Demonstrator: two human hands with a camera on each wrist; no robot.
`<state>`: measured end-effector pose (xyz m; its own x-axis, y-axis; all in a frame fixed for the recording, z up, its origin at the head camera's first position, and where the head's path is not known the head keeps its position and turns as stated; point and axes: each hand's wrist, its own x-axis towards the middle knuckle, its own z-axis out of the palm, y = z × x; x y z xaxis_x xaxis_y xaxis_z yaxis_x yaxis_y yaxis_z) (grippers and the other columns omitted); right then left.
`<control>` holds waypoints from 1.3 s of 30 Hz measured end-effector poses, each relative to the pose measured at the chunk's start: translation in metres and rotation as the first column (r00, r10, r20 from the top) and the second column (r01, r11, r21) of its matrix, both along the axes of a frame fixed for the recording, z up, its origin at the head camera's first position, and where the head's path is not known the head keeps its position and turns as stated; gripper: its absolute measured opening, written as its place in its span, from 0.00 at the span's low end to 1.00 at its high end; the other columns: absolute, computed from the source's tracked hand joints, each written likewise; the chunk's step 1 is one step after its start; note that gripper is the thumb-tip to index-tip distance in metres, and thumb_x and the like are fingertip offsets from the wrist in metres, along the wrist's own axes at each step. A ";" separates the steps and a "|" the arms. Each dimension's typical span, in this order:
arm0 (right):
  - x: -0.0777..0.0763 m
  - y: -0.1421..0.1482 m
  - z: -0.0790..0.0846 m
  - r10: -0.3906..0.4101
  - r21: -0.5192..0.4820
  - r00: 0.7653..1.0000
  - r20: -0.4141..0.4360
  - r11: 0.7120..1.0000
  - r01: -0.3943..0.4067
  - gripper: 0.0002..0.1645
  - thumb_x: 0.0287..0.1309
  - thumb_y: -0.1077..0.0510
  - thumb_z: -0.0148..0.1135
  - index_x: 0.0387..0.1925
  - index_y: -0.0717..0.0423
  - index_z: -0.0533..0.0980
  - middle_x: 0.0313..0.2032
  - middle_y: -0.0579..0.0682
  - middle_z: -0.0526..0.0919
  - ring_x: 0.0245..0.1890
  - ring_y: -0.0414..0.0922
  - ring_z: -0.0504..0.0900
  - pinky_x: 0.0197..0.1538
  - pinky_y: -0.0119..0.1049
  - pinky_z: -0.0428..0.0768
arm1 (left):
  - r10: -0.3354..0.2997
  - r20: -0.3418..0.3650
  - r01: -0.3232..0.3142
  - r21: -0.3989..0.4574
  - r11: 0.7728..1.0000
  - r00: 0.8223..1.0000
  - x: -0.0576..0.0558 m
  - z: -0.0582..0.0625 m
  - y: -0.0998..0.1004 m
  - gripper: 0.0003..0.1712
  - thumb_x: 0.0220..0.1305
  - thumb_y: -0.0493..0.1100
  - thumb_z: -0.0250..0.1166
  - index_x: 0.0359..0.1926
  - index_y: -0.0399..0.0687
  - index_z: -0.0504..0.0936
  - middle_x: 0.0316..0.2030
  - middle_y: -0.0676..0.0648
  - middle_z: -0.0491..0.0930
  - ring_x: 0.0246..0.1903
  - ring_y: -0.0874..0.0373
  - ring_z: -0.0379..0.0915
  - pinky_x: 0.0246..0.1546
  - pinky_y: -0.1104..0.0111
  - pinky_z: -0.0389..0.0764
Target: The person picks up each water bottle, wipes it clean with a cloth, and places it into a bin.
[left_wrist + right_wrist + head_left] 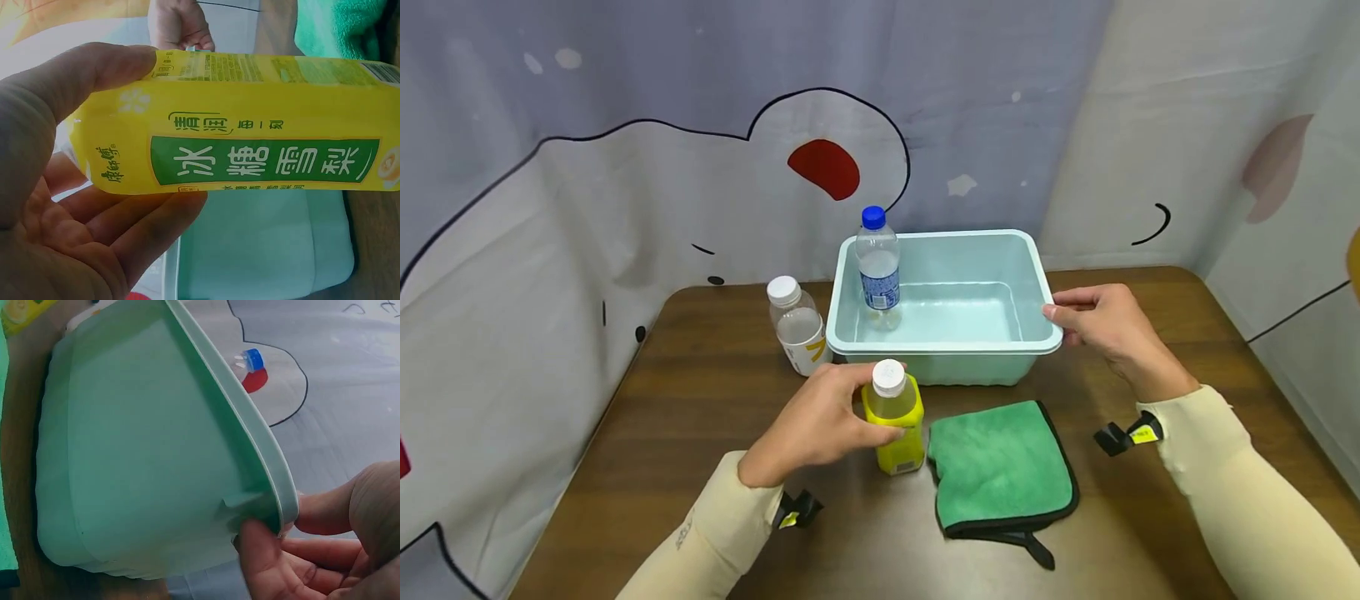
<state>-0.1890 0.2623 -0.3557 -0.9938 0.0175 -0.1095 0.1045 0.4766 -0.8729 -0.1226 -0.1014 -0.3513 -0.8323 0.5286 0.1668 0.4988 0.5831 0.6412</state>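
My left grip (823,423) is grasping the yellow bottle (899,452) outside the basin (943,368); my right grip (1111,332) is pinching its rim (943,347). The blue-capped bottle (879,268) is standing inside; seemingly this yellow bottle and the clear bottle (800,327) are waiting.

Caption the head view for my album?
Left-hand grip on yellow-labelled bottle, right-hand grip on plastic basin's rim.

One yellow bottle (250,125), green-panelled, gripped in left hand (47,219); one pale-green basin (262,244), behind; one green cloth (334,25), upper right.
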 end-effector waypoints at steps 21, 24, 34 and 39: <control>-0.005 0.004 -0.007 -0.035 -0.112 0.999 -0.010 0.993 0.033 0.28 0.60 0.55 0.68 0.56 0.69 0.75 0.30 0.38 0.86 0.25 0.39 0.84 0.31 0.34 0.85 | -0.060 -0.015 0.059 -0.006 0.998 0.998 -0.011 0.020 -0.006 0.26 0.45 0.49 0.81 0.48 0.56 0.84 0.39 0.59 0.86 0.37 0.66 0.81 0.41 0.66 0.85; -0.007 0.004 -0.008 -0.041 -0.129 0.999 0.005 0.991 0.041 0.29 0.60 0.55 0.68 0.57 0.70 0.75 0.29 0.37 0.86 0.25 0.39 0.83 0.31 0.34 0.85 | -0.060 0.001 0.060 -0.032 0.998 0.998 -0.011 0.028 -0.007 0.27 0.45 0.49 0.80 0.49 0.55 0.84 0.40 0.58 0.86 0.38 0.66 0.82 0.43 0.68 0.85; -0.007 0.003 -0.007 -0.081 -0.180 0.997 0.014 0.980 0.082 0.28 0.58 0.58 0.69 0.56 0.72 0.75 0.26 0.37 0.86 0.23 0.38 0.83 0.29 0.33 0.84 | -0.092 -0.013 0.091 -0.062 0.994 0.996 -0.010 0.060 -0.009 0.26 0.47 0.48 0.80 0.49 0.55 0.83 0.40 0.59 0.86 0.38 0.66 0.82 0.42 0.70 0.84; -0.008 0.002 -0.009 -0.069 -0.226 0.997 0.028 0.971 0.074 0.27 0.58 0.60 0.70 0.54 0.72 0.74 0.27 0.40 0.86 0.23 0.39 0.83 0.28 0.34 0.84 | -0.084 -0.008 0.084 -0.061 0.995 0.996 -0.010 0.069 -0.009 0.27 0.46 0.47 0.80 0.50 0.54 0.83 0.43 0.58 0.86 0.39 0.65 0.83 0.43 0.68 0.85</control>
